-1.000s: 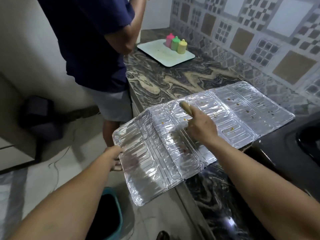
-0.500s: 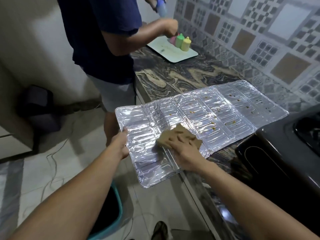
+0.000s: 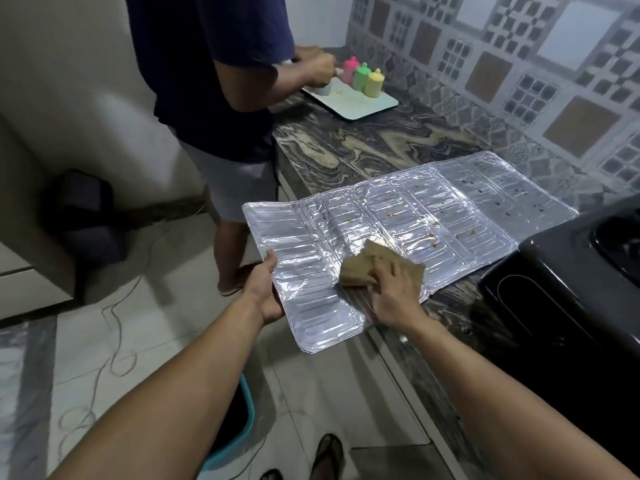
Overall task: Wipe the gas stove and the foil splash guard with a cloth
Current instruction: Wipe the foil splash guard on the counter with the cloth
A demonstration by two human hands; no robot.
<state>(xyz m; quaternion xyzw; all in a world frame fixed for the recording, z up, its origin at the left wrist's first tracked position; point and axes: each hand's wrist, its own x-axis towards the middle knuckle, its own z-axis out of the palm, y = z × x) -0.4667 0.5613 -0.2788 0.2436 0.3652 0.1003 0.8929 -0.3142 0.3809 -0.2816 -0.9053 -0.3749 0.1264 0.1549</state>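
Observation:
The foil splash guard (image 3: pixel 408 216) lies unfolded on the counter, its near-left panel hanging past the counter edge. Small brown food spots dot its middle and right panels. My left hand (image 3: pixel 265 289) grips the overhanging panel's left edge, thumb on top. A folded tan cloth (image 3: pixel 367 266) rests on the foil near the counter edge. My right hand (image 3: pixel 394 292) presses flat on the cloth with straight fingers. The black gas stove (image 3: pixel 561 296) sits to the right, touching the foil's right corner.
Another person (image 3: pixel 221 81) stands at the counter's far end, hands at a white tray (image 3: pixel 367 105) with three coloured bottles. A teal bucket (image 3: pixel 239 424) stands on the floor below my left arm. A tiled wall backs the marbled counter (image 3: pixel 363 143).
My right hand went from holding the bunched cloth up on the foil's middle to pressing it flat near the front edge. The foil now lies lower and flatter. The other person reached to the tray.

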